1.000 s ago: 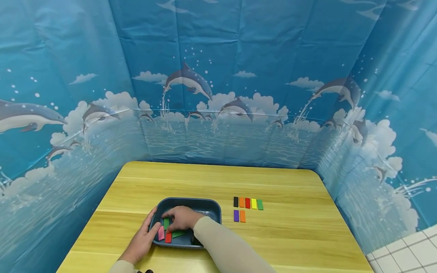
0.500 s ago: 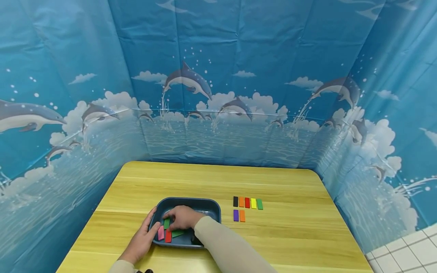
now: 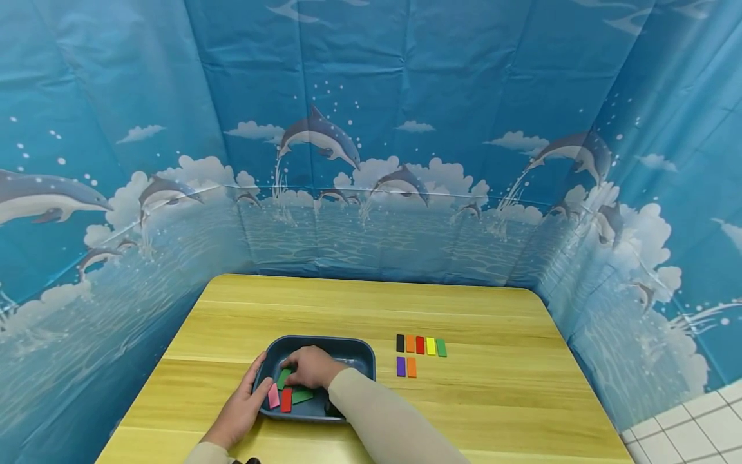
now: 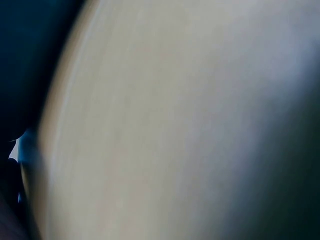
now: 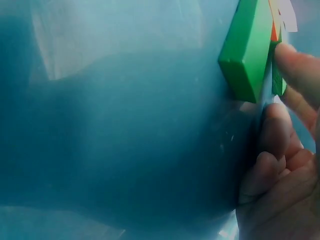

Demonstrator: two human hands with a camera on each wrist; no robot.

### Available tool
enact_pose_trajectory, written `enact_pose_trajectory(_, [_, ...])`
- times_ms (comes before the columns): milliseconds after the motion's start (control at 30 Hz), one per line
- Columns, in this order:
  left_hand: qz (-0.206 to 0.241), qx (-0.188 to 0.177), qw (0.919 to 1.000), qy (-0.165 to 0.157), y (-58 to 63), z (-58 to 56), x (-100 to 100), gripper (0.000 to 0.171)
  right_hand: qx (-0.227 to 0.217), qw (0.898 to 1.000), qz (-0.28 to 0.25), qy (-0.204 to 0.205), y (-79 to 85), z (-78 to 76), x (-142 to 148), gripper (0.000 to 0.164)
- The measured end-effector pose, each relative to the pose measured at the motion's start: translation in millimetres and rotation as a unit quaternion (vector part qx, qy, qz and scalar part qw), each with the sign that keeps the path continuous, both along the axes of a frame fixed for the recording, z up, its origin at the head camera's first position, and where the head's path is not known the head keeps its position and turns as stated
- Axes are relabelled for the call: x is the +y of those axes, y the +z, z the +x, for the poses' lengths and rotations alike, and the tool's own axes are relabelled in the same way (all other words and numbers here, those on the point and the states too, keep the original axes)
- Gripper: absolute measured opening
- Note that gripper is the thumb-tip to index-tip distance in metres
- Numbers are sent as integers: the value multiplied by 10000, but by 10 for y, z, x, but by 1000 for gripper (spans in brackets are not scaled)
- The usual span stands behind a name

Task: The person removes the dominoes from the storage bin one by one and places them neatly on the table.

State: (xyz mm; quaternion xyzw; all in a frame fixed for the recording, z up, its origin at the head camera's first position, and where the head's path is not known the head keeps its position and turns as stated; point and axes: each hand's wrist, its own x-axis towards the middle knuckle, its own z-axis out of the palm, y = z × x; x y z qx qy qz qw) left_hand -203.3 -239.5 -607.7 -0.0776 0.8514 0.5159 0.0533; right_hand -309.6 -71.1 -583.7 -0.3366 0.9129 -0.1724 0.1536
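Observation:
A dark blue plastic bin (image 3: pixel 353 343) holds several flat coloured domino blocks. My left hand (image 3: pixel 239 407) grips its left wall, fingers outside and thumb over the rim. Inside the bin, my right hand (image 3: pixel 313 367) pinches a tilted green domino block (image 3: pixel 283 379) between thumb and fingers. In the right wrist view, that green block (image 5: pixel 277 75) is partly covered by the thumb, and a nearer green domino block (image 5: pixel 245 55) lies beside it. A pink block (image 3: pixel 274 396), a red block (image 3: pixel 286 401) and another green block (image 3: pixel 302 395) lie close by. The left wrist view is blurred.
On the yellow wooden table (image 3: pixel 493 399), right of the bin, stands a row of black (image 3: pixel 400 343), orange, red, yellow and green (image 3: pixel 442 348) blocks. A purple block (image 3: pixel 401 367) and an orange block (image 3: pixel 411 368) lie below it. A dolphin-print curtain (image 3: pixel 371 232) surrounds the table.
The green block at my right fingers has turned to a slant, and the right hand has shifted slightly. More of the red and the other green block shows. The left hand stays put.

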Motion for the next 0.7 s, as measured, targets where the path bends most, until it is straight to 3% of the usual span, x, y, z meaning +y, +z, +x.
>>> enact_pose_trajectory(167, [-5,69,10000,-22,2,-2,-3,54,-46,9995,-41,-300,-2,13,-27,37])
enact_pose_trajectory(400, [32,58,10000,3,19,0,-5,53,92,9989,51,-463,-10,26,-73,55])
enact_pose_trajectory(700, [103,26,9999,-30,39,7,0,52,111,9985,46,-539,6,39,-80,44])
